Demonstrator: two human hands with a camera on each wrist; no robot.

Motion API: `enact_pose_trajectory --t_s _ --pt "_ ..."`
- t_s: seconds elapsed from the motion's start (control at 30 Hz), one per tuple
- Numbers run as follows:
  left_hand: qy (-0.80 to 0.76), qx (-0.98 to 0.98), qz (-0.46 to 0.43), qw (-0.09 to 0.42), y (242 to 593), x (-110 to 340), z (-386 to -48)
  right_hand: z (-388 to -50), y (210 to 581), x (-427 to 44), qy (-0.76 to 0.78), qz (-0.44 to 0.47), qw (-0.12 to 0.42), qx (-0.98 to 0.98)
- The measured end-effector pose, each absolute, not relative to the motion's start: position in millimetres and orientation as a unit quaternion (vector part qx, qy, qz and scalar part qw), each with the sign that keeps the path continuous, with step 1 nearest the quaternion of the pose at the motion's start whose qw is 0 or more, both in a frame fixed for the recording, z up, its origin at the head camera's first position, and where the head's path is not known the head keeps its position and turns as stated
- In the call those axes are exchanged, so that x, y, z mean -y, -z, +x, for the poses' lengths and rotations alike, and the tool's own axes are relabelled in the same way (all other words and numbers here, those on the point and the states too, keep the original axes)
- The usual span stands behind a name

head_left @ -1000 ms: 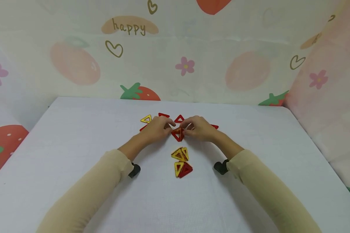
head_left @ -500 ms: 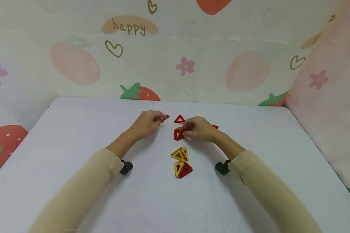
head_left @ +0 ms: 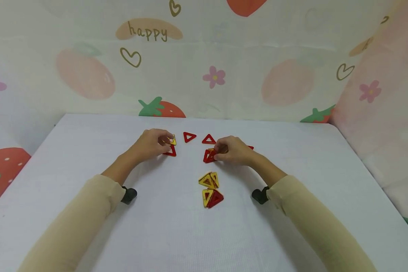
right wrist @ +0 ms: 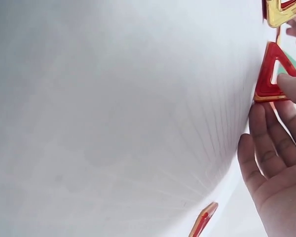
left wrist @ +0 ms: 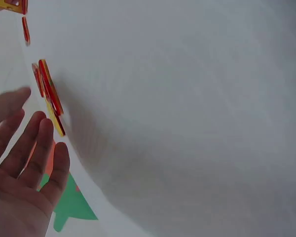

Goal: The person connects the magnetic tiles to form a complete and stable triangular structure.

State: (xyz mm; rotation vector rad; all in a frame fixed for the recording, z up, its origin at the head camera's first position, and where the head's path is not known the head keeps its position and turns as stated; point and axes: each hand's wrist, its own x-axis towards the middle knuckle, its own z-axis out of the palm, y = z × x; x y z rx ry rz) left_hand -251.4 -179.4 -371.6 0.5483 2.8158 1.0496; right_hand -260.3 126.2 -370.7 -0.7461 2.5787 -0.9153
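Note:
In the head view, my left hand reaches over a red triangle tile and a yellow triangle tile at the left. The left wrist view shows its fingers loosely bent, apart from the stacked tiles. My right hand pinches an upright red magnetic triangle tile, thumb against its face and fingers on its far side. That tile stands with at least one other in a small cluster on the table; the right fingers partly hide it in the head view.
Two red triangles lie flat behind the hands, and another red tile pokes out past my right wrist. Nearer to me are a yellow group and a yellow-and-red group on the white table.
My left hand has left the upright cluster, passed the red triangle at the back, and moved left to the red and yellow tiles. My right hand stays at the cluster.

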Motion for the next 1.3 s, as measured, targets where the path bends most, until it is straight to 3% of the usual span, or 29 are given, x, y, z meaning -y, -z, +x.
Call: enact_pose_trajectory --t_s 0.23,0.93,1.3 --pt "-0.334 -0.921 0.171 0.107 376.5 185.2 -251.0 -261.5 373.4 -126.6 0.321 -0.254 0.154 -0.899" --pt "-0.334 -0.919 0.195 0.077 379.9 165.6 -248.8 -258.9 371.8 -122.3 0.296 -0.248 0.150 -0.910" --pt "-0.325 -0.919 0.203 0.088 379.2 143.6 -246.9 -260.2 374.6 -122.5 0.296 -0.249 0.143 -0.911"
